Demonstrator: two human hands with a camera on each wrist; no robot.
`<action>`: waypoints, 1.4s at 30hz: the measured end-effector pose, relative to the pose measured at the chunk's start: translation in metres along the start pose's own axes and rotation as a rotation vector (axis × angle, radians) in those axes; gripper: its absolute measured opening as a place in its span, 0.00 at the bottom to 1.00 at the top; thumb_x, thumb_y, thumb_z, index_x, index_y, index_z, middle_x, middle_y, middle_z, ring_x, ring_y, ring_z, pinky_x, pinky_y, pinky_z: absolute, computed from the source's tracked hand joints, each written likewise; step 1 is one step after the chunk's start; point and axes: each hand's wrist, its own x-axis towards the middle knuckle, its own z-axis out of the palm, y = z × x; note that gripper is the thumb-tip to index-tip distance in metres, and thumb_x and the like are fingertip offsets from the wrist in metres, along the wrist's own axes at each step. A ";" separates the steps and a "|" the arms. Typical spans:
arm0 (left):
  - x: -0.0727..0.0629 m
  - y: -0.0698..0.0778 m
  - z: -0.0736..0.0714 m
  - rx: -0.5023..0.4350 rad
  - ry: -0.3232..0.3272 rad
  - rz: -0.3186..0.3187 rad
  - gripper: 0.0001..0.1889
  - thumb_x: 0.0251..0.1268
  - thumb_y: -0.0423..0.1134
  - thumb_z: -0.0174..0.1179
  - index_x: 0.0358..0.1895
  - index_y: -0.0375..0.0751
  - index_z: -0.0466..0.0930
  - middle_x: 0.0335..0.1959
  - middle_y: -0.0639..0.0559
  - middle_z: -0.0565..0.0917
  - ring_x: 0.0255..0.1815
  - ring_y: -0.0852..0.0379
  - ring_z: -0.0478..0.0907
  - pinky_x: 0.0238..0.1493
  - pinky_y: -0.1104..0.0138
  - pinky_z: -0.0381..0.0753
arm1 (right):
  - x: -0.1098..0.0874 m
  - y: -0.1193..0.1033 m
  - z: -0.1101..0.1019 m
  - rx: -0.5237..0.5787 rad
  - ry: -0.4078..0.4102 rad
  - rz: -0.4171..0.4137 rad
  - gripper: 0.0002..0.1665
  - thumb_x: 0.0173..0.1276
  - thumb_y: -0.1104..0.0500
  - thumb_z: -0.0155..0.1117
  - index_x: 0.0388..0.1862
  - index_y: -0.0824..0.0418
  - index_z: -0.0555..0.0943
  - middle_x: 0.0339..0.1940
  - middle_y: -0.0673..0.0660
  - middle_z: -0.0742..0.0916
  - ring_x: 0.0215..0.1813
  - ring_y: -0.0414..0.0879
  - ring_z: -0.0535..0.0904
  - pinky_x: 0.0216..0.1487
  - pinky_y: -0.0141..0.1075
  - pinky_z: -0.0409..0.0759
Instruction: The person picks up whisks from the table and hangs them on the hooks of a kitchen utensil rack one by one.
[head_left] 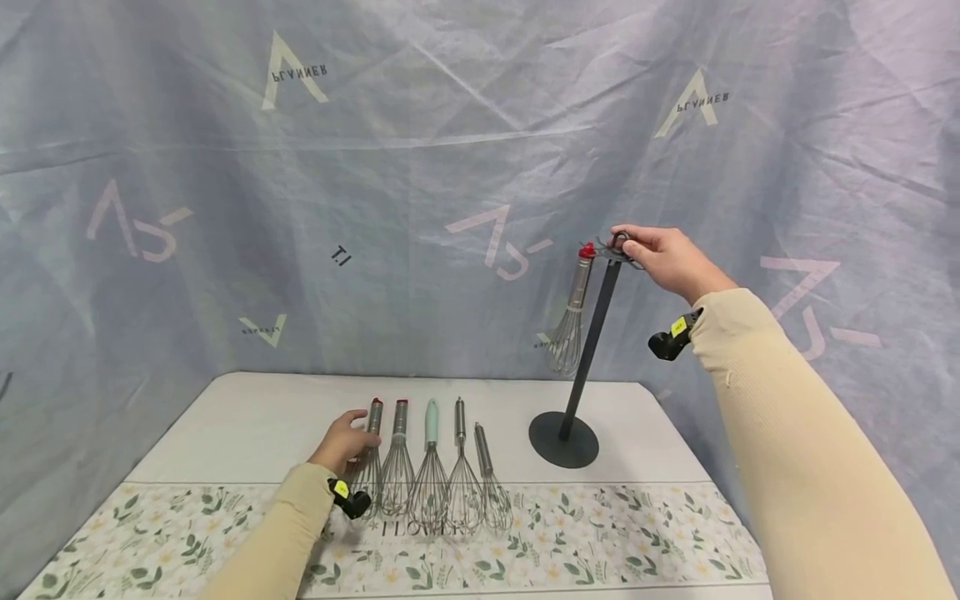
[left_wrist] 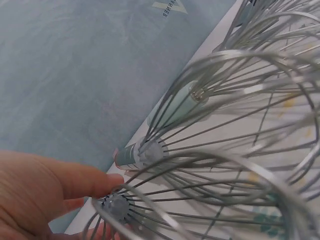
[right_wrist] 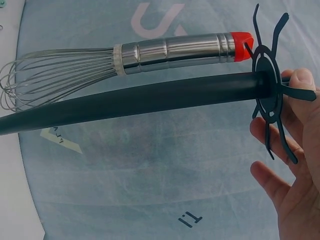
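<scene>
My left hand (head_left: 347, 440) grips the leftmost whisk (head_left: 374, 417) of a row, with thumb and fingers at its steel handle near the wires. In the left wrist view the fingers (left_wrist: 85, 182) close about the base of its wires. My right hand (head_left: 673, 257) holds the loop at the top of a dark whisk stand (head_left: 592, 350), which leans a little. From one of its hooks hangs a steel whisk (right_wrist: 175, 52) with a red end cap, wires downward. In the right wrist view the lower fingers (right_wrist: 272, 182) spread beside the hook ring (right_wrist: 275, 100).
Right of the gripped whisk lie a red-capped whisk (head_left: 401, 421), a mint-handled whisk (head_left: 432, 423) and two slim steel whisks, their wires side by side. The stand's round base (head_left: 551, 450) rests on the white table (head_left: 285, 417). A floral cloth (head_left: 600, 533) covers the front; a grey-blue curtain (head_left: 405, 167) hangs behind.
</scene>
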 end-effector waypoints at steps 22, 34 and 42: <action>0.004 0.005 -0.001 0.016 0.004 -0.012 0.33 0.67 0.25 0.60 0.74 0.29 0.62 0.42 0.37 0.82 0.31 0.50 0.78 0.29 0.59 0.78 | 0.000 -0.002 0.002 -0.029 0.012 0.022 0.32 0.81 0.41 0.47 0.81 0.41 0.62 0.76 0.60 0.72 0.77 0.60 0.64 0.71 0.64 0.62; 0.001 0.001 -0.005 -0.035 0.013 -0.035 0.31 0.68 0.26 0.59 0.74 0.30 0.63 0.39 0.38 0.83 0.28 0.52 0.77 0.27 0.60 0.77 | -0.002 0.001 0.002 -0.066 0.022 0.017 0.32 0.81 0.41 0.47 0.80 0.41 0.63 0.75 0.62 0.72 0.76 0.62 0.65 0.69 0.65 0.63; 0.003 0.004 -0.008 -0.024 0.024 -0.050 0.33 0.66 0.25 0.59 0.74 0.32 0.63 0.41 0.37 0.82 0.29 0.50 0.77 0.28 0.58 0.77 | -0.003 0.002 0.003 -0.072 0.030 0.031 0.32 0.81 0.40 0.48 0.80 0.39 0.63 0.75 0.62 0.72 0.75 0.63 0.65 0.69 0.66 0.63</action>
